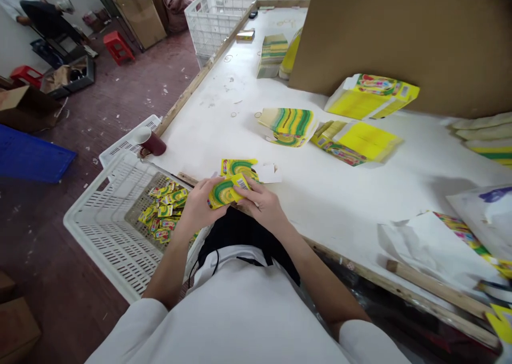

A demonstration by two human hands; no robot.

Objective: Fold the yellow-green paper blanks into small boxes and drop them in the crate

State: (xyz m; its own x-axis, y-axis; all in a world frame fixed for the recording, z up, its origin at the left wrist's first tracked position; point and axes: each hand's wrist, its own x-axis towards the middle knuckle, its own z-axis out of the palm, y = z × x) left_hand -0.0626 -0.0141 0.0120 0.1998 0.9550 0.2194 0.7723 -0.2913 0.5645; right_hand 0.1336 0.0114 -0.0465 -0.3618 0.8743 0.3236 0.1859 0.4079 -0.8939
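Observation:
My left hand (pixel 199 207) and my right hand (pixel 262 204) both grip a small yellow-and-green carton (pixel 226 189) at the table's near edge, fingers curled around it. A flat yellow-green carton blank (pixel 239 167) lies on the white table (pixel 248 108) just beyond my hands, next to a small white paper scrap (pixel 270 173). To my left, a white plastic crate (pixel 104 231) holds several small yellow-green packs (pixel 164 212).
Stacks of flat cartons (pixel 288 125) and yellow stacks (pixel 356 142), (pixel 372 95) lie mid-table before a brown cardboard sheet (pixel 400 39). More stacks (pixel 272 54) and another white crate (pixel 218 17) sit farther off. A dark red cup (pixel 152 142) stands at the table's left edge. Papers (pixel 440 247) lie at right.

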